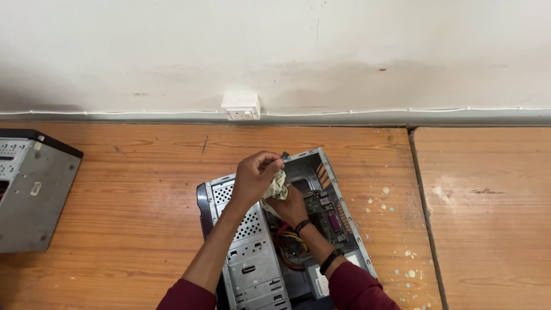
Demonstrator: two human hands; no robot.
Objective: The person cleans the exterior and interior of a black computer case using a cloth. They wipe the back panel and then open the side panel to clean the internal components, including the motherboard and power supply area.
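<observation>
cloth (279, 187) over open PC case (252, 252), above motherboard (321, 215) | left hand (254, 177) pinches cloth top, right hand (291, 208) grips it below | wipe lightly, keep clear of cable bundle (290, 244), don't snag connectors

Your left hand (254, 175) is raised, fingers curled shut in a pinch, forearm running up from lower left. Your right hand (288, 205) sits just below it, closed, knuckles up. Dark bands circle your right wrist. Both sleeves are maroon.
</observation>
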